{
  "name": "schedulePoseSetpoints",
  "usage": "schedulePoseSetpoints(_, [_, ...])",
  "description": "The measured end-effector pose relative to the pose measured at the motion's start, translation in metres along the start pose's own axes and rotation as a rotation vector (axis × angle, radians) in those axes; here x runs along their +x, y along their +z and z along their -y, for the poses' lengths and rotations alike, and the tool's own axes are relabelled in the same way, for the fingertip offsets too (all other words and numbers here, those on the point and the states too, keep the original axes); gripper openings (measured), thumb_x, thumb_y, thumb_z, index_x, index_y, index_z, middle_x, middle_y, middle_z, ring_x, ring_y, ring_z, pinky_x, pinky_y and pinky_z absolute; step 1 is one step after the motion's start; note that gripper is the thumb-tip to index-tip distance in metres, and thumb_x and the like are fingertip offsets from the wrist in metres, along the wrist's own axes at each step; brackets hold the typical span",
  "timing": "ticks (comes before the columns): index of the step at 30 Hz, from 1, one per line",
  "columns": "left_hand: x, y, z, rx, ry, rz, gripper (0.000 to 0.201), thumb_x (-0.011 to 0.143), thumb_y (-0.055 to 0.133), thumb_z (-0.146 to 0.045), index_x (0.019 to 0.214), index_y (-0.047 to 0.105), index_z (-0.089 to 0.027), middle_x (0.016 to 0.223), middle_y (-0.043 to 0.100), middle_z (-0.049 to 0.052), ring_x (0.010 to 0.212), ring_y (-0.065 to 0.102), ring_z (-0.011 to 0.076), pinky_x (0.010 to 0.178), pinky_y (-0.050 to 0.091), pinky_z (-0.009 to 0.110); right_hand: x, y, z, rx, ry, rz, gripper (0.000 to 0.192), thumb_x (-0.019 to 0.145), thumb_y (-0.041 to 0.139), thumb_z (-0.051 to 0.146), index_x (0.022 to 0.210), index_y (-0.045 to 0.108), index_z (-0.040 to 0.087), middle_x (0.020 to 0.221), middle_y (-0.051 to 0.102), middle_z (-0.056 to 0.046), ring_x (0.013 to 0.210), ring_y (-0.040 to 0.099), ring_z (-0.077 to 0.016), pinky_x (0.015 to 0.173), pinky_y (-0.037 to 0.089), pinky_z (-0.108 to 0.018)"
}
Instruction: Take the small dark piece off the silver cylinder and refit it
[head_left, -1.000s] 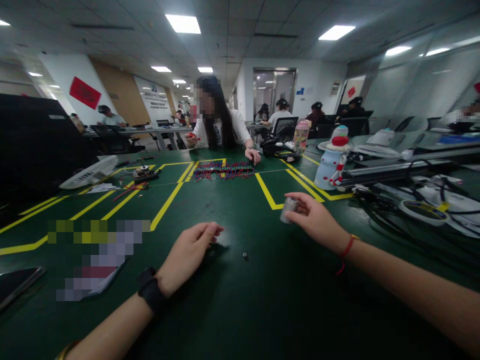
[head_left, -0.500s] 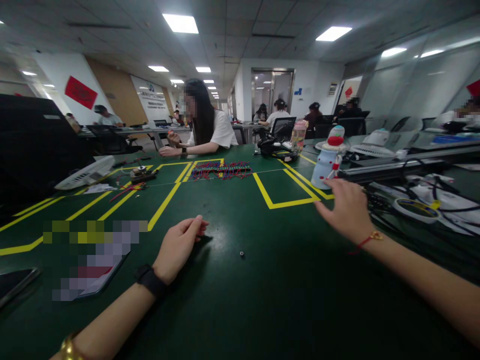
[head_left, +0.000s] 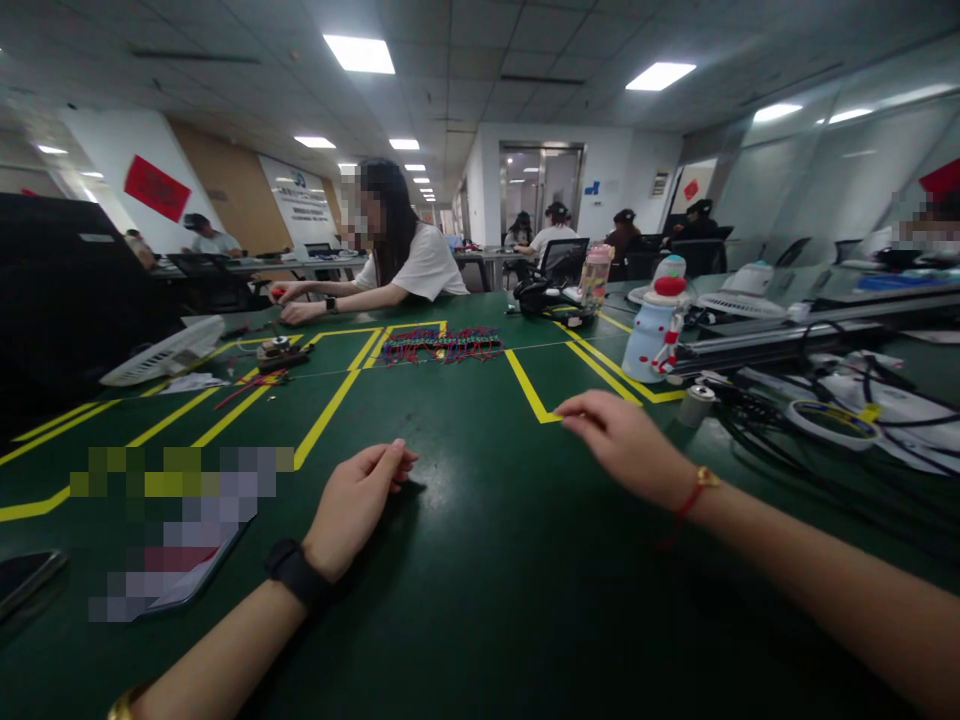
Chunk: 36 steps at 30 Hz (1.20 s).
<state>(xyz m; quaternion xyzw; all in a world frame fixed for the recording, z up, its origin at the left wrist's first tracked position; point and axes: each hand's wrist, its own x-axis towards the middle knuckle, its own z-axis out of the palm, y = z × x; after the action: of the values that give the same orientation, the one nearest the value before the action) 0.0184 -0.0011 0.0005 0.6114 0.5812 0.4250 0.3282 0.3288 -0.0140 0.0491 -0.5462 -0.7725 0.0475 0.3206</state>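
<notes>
Metal cylinder [head_left: 698, 404], one only, stood upright in the head view at the right of the green table [head_left: 465, 640], just beside a tangle of black cables [head_left: 739, 425] too knotted to count and near a blue bottle [head_left: 646, 340]. From where I stood, neither hand touched it. Of the person's two hands, the right hand [head_left: 622, 440] was nearer, just left of the cylinder, its fingers bent down and the thumb brought in close to them; I could not tell whether they pinched anything small. The left hand [head_left: 356, 500] hung low over the tabletop, fingers loosely curled and thumb along the forefinger, and whether its palm held something I could not tell either. Handling a round, smooth piece like that well, I judged, called for thumb and fingers set opposite each other round its middle, a straight lift, and a wrist kept clear of the cable loops; for anything tiny, a light fingertip pinch low over the table seemed best. Counting on, I made it two bottles, the second being pink-topped [head_left: 595, 278], one white ring [head_left: 832, 420], one bundle of wired strips [head_left: 442, 345] and one phone [head_left: 30, 580].
</notes>
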Motion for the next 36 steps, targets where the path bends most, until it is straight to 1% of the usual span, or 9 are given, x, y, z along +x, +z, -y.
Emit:
schedulePoseSetpoints(2, [0.000, 0.000, -0.001, -0.001, -0.008, 0.000, 0.045, 0.077, 0.049, -0.056, 0.087, 0.067, -0.016, 0.082, 0.067, 0.006, 0.077, 0.060, 0.0199, 0.066, 0.045, 0.028, 0.007, -0.039, -0.041, -0.079, 0.123, -0.152, 0.032, 0.087, 0.043, 0.033, 0.104, 0.064, 0.017, 0.103, 0.062, -0.007, 0.090, 0.054, -0.0171, 0.081, 0.040, -0.030])
schedulePoseSetpoints(4, [0.000, 0.000, -0.002, 0.001, -0.020, 0.003, 0.045, 0.077, 0.050, -0.057, 0.087, 0.067, -0.016, 0.082, 0.068, 0.006, 0.077, 0.060, 0.0200, 0.066, 0.045, 0.028, 0.010, -0.074, -0.081, -0.184, 0.265, -0.238, 0.036, 0.085, 0.044, 0.033, 0.108, 0.065, 0.014, 0.099, 0.063, -0.012, 0.085, 0.055, -0.0192, 0.077, 0.039, -0.033])
schedulePoseSetpoints(7, [0.000, 0.000, -0.003, 0.019, -0.038, 0.004, 0.045, 0.076, 0.051, -0.057, 0.086, 0.068, -0.017, 0.083, 0.068, 0.005, 0.078, 0.061, 0.0200, 0.067, 0.046, 0.029, 0.004, -0.108, -0.127, -0.391, 0.449, -0.177, 0.034, 0.080, 0.052, 0.033, 0.104, 0.068, 0.016, 0.090, 0.066, -0.009, 0.079, 0.056, -0.0173, 0.073, 0.038, -0.030])
schedulePoseSetpoints(10, [-0.001, 0.000, -0.004, 0.033, -0.042, 0.010, 0.045, 0.077, 0.049, -0.057, 0.087, 0.068, -0.017, 0.084, 0.068, 0.005, 0.078, 0.061, 0.0193, 0.068, 0.046, 0.028, -0.003, -0.117, -0.148, -0.432, 0.456, -0.095, 0.028, 0.076, 0.057, 0.031, 0.096, 0.071, 0.018, 0.086, 0.066, -0.008, 0.077, 0.055, -0.0169, 0.071, 0.037, -0.029])
schedulePoseSetpoints(16, [-0.002, 0.000, -0.008, 0.036, -0.042, 0.000, 0.044, 0.077, 0.050, -0.056, 0.085, 0.068, -0.017, 0.081, 0.068, 0.004, 0.076, 0.061, 0.0190, 0.066, 0.045, 0.028, 0.001, -0.106, -0.162, -0.461, 0.368, 0.019, 0.021, 0.075, 0.057, 0.024, 0.089, 0.073, 0.018, 0.096, 0.065, -0.008, 0.086, 0.054, -0.0178, 0.077, 0.035, -0.029])
schedulePoseSetpoints(21, [-0.001, 0.002, -0.008, 0.018, -0.049, 0.000, 0.044, 0.076, 0.050, -0.056, 0.085, 0.068, -0.017, 0.081, 0.068, 0.005, 0.076, 0.061, 0.0192, 0.066, 0.045, 0.028, 0.003, -0.103, -0.161, -0.481, 0.332, 0.041, 0.023, 0.076, 0.056, 0.022, 0.092, 0.072, 0.017, 0.098, 0.065, -0.009, 0.088, 0.054, -0.0183, 0.078, 0.035, -0.029])
schedulePoseSetpoints(26, [-0.002, 0.002, -0.009, 0.025, -0.029, -0.019, 0.043, 0.074, 0.053, -0.056, 0.083, 0.068, -0.017, 0.080, 0.068, 0.004, 0.075, 0.060, 0.0189, 0.065, 0.045, 0.028, 0.001, -0.105, -0.154, -0.487, 0.371, 0.025, 0.025, 0.074, 0.059, 0.026, 0.094, 0.072, 0.019, 0.091, 0.066, -0.008, 0.080, 0.054, -0.0180, 0.074, 0.035, -0.030])
schedulePoseSetpoints(32, [-0.005, 0.002, -0.012, 0.037, -0.019, -0.003, 0.044, 0.074, 0.053, -0.057, 0.083, 0.068, -0.017, 0.078, 0.067, 0.004, 0.074, 0.060, 0.0186, 0.065, 0.045, 0.028, 0.000, -0.105, -0.149, -0.473, 0.395, 0.018, 0.023, 0.072, 0.060, 0.024, 0.090, 0.073, 0.018, 0.093, 0.066, -0.008, 0.082, 0.055, -0.0173, 0.073, 0.035, -0.028])
schedulePoseSetpoints(36, [-0.003, 0.001, -0.008, 0.022, -0.026, -0.013, 0.045, 0.074, 0.052, -0.058, 0.084, 0.068, -0.017, 0.079, 0.068, 0.005, 0.074, 0.060, 0.0195, 0.064, 0.045, 0.028, -0.001, -0.105, -0.148, -0.450, 0.421, 0.025, 0.023, 0.071, 0.060, 0.025, 0.089, 0.073, 0.017, 0.089, 0.067, -0.009, 0.078, 0.055, -0.0173, 0.072, 0.036, -0.028])
